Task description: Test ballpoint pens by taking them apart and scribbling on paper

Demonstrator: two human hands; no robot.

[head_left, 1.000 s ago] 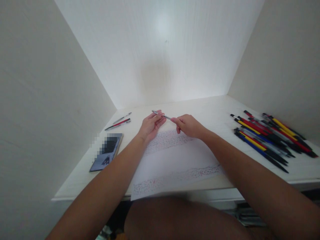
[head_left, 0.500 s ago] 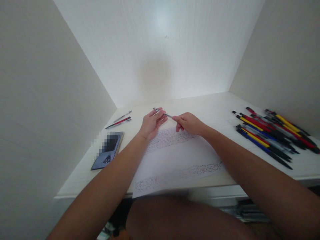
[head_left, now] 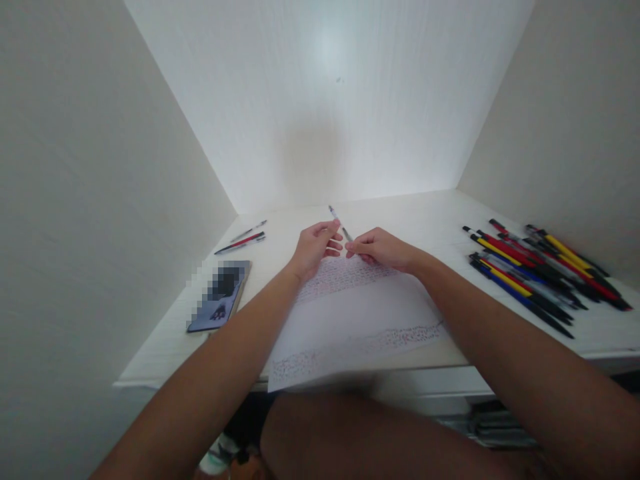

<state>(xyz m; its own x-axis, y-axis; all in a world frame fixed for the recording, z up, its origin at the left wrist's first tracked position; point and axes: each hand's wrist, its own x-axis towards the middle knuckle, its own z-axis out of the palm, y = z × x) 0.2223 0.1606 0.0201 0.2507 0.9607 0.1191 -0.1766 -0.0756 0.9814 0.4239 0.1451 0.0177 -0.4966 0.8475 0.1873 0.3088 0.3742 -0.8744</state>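
A slim clear pen (head_left: 333, 213) slants between my hands above the top of a written sheet of paper (head_left: 345, 320). My left hand (head_left: 316, 251) pinches its upper part between thumb and forefinger, the other fingers loosely apart. Closed around the lower end is my right hand (head_left: 383, 249), whose fingers hide that tip. Small handwriting fills the paper's top, and a band of dark and reddish marks runs along its bottom. The near left corner of the paper overhangs the desk edge.
Left on the white desk (head_left: 425, 213) lie a red and black pen (head_left: 240, 243), a clear pen (head_left: 249, 231) and a phone (head_left: 225, 300), partly pixelated. A pile of several red, yellow, blue and black pens (head_left: 540, 267) spreads at right. Panels enclose the desk's back and sides.
The pen has swung steeper, its upper end now pointing further away from me. My left hand has shifted right, closer to my right hand. The view has moved slightly.
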